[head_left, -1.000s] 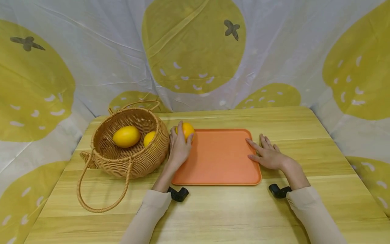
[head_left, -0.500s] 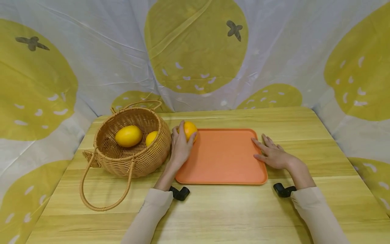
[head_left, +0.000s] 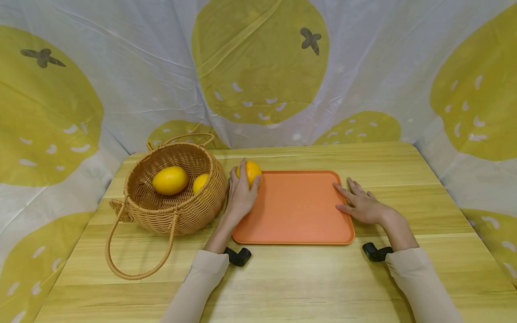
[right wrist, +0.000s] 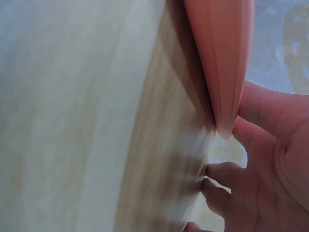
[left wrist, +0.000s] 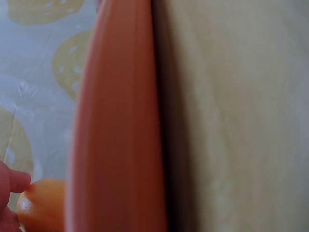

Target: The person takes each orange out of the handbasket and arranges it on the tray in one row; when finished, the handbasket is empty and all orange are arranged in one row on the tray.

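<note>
A wooden table (head_left: 282,287) stands before a pale cloth backdrop (head_left: 121,67) printed with big yellow fruit. On the table lie an orange tray (head_left: 299,211) in the middle and a wicker basket (head_left: 173,211) just left of it, tipped toward the viewer, with two yellow fruits (head_left: 170,180) inside.

The left hand (head_left: 240,195) curls its fingers and thumb round an orange fruit (head_left: 251,171) at the tray's far left corner, just beside the basket's rim; whether the fruit rests on the tray or is lifted off it cannot be told. The fruit is roundish, with no clear long axis. It sits at the far end of the left hand, which is the nearer hand by far.

The right hand (head_left: 361,204) lies loosely spread, fingers straight, resting against the tray's right edge and gripping nothing.
</note>
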Demonstrator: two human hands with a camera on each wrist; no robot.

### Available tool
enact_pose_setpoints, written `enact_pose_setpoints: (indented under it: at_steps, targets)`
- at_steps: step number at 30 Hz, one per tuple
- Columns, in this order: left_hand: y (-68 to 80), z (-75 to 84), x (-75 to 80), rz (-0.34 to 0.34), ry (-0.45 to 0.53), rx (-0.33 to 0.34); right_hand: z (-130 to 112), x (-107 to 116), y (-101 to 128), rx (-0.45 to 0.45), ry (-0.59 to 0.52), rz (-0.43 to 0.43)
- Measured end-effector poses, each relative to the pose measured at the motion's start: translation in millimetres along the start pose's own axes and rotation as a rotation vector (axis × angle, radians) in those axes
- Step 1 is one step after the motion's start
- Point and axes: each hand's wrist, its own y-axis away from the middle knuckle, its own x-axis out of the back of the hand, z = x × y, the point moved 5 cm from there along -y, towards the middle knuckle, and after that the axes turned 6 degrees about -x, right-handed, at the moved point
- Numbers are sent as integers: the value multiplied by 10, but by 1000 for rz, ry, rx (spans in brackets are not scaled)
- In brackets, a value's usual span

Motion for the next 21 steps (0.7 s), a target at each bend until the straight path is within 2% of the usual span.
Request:
enact_pose_setpoints:
  at_steps: [5,21]
  targets:
    - [-11,-15,8,-5,17,29,5,-6,-3,-1,3,1]
    - [-9,-33,48,-30,38,36,-7,-3,18,9,-18,2]
